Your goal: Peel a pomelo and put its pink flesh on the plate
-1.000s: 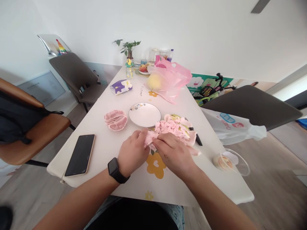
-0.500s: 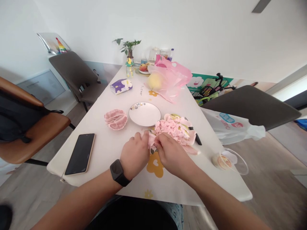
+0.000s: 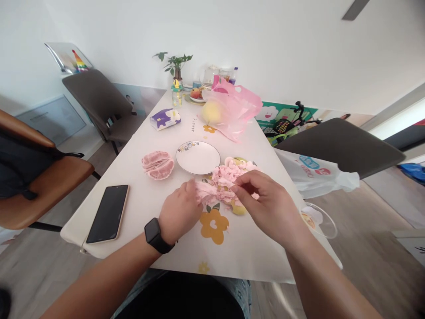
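My left hand [image 3: 181,207], wearing a black smartwatch, is closed on a pink pomelo piece [image 3: 206,192] low over the table. To its right, my right hand [image 3: 267,201] pinches a shred of pomelo pith between thumb and fingers; the shred is small and partly blurred. Between and beyond both hands lies a heap of pink pomelo peel and pith [image 3: 229,173], partly covered by the right hand. A peeled pomelo half [image 3: 158,165] rests left of a round white plate [image 3: 198,161] with a dark rim and printed figures.
A phone [image 3: 108,214] lies at the table's left. Farther back are a purple tissue pack [image 3: 165,118], a pink plastic bag [image 3: 236,108] by a yellow fruit [image 3: 212,111], a drinking bottle and a plant. A white bag [image 3: 308,170] and clear container [image 3: 320,219] are at right.
My right hand has moved right and away from my left hand, pulling pith off with it. My left hand keeps hold of the pomelo piece and has shifted slightly left.
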`<state>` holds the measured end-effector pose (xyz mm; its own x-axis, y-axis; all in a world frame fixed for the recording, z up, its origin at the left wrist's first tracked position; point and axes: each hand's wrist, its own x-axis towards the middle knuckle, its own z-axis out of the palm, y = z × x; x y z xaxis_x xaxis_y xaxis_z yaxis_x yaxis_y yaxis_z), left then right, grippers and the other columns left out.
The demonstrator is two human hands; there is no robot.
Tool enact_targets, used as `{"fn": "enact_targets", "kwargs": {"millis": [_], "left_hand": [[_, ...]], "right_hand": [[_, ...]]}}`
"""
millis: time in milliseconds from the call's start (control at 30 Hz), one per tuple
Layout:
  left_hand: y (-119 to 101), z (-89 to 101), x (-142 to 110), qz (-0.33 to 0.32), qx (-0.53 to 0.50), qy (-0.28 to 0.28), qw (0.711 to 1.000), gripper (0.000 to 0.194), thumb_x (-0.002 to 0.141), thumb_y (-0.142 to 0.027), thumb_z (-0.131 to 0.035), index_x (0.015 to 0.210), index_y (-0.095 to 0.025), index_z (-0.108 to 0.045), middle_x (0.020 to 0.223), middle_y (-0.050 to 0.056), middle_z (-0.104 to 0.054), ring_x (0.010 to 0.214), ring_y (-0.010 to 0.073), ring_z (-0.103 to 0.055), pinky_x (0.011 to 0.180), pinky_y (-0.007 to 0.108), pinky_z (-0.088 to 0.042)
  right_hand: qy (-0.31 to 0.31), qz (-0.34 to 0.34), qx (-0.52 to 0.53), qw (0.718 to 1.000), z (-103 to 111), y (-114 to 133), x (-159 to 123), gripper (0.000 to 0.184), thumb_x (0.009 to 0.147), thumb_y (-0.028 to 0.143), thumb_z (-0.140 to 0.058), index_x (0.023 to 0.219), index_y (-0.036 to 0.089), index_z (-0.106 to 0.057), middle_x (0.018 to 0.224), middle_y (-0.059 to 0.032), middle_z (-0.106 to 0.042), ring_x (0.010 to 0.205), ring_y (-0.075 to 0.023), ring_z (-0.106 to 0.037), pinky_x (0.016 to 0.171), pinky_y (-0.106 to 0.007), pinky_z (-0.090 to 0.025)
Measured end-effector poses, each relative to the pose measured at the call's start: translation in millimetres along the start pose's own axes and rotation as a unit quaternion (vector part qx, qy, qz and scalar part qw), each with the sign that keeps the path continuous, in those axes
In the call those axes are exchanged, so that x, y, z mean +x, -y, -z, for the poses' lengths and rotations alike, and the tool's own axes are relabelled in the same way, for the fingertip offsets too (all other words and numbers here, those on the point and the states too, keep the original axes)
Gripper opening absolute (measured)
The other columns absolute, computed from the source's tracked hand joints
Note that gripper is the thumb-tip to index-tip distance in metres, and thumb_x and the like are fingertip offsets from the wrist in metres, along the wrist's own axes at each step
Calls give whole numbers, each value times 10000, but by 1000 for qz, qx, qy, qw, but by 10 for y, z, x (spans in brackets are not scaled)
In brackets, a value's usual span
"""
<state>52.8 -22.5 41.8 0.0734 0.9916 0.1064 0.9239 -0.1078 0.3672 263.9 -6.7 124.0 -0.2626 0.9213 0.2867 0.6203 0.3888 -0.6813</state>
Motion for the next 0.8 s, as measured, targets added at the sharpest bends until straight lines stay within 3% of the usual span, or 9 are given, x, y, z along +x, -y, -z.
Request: {"fn": "enact_targets", "kwargs": {"millis": [167,267,333,400,500,667,800], "left_hand": [[33,12,-33,-8,-8,-3,1000,453,859,-166,-563,1307,-163,-497,1165,125,-695,1003,305,-693,814,397,-521],[36,8,-43,-24,-7,-11,1000,443,864,-175,-565,1302,-171,-495,1193,115,-688,1020,299,-686,825,394,-517],[31,13,-34,-26,-3,-9,1000,442,865,-171,-564,1302,-172,-494,1194,114,-686,1012,296,-686,813,391,-514],[23,24,-13,-24,1,-6,1000,433,865,-163,-561,1293,-172,-497,1167,113,-690,990,292,-690,794,385,-506],[12,36,26,-18,7,-1,1000,371,873,-172,-559,1242,-169,-520,1094,108,-694,935,289,-699,744,373,-490],[19,33,67,-9,6,-1,1000,340,879,-195,-562,1217,-160,-553,1103,137,-710,908,302,-713,700,368,-476],[55,84,109,9,-52,8,999,339,916,-259,-556,1243,-172,-576,1145,153,-731,950,321,-721,724,375,-488]], "right_hand": [[-37,12,-107,993,-147,-688,187,186,928,224,-529,923,226,-715,946,-76,-706,882,-244,-675,788,-380,-533],[26,9,-179,984,-222,-879,217,273,968,241,-472,888,203,-730,976,-117,-719,955,-285,-697,860,-436,-555],[73,29,-201,976,-260,-831,180,307,1007,282,-460,945,195,-747,1116,-149,-719,1047,-311,-697,921,-474,-553],[81,73,-188,976,-313,-684,110,280,1018,325,-505,1096,197,-741,1316,-161,-670,1181,-329,-665,992,-489,-540],[87,104,-137,981,-444,-442,14,358,977,406,-656,1276,208,-656,1261,-131,-689,1149,-302,-678,943,-436,-573],[59,94,-101,989,-643,-309,71,78,1014,258,-593,997,215,-655,999,-80,-691,906,-237,-687,741,-355,-563],[66,131,-99,984,-626,-269,122,186,1049,210,-489,936,217,-636,989,-84,-689,938,-230,-672,771,-350,-540]]}}
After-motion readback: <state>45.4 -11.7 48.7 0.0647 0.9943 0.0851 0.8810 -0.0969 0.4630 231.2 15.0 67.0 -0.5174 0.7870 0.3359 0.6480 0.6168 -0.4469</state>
